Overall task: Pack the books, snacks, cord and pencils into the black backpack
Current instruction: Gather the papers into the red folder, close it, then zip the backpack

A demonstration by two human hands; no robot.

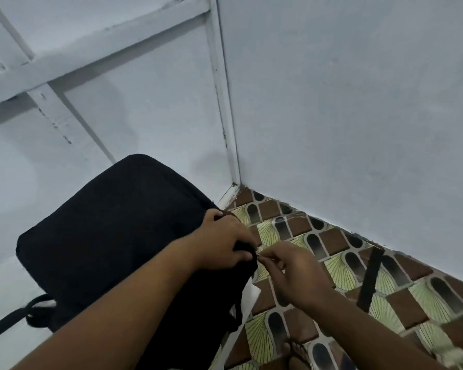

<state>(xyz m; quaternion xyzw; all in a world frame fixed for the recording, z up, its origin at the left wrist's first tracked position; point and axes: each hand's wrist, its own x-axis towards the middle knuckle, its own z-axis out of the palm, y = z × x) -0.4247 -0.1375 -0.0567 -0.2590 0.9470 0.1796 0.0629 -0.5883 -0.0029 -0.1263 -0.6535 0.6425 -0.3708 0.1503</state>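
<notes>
Black backpack [112, 236] lying on a white surface [6, 289] at its right edge, close to the room's corner. Left hand [222, 241] clamped over the backpack's right edge, fingers curled into the fabric. Right hand [292, 271] just beside it, thumb and forefinger pinching something small at that edge, too small to name. Pale blue walls [358, 102] meeting at a white corner strip [225, 102]. Patterned floor tiles [332, 263] in brown and green below. Black strap [369, 279] across the tiles. Sandalled foot [297, 353] at bottom.
</notes>
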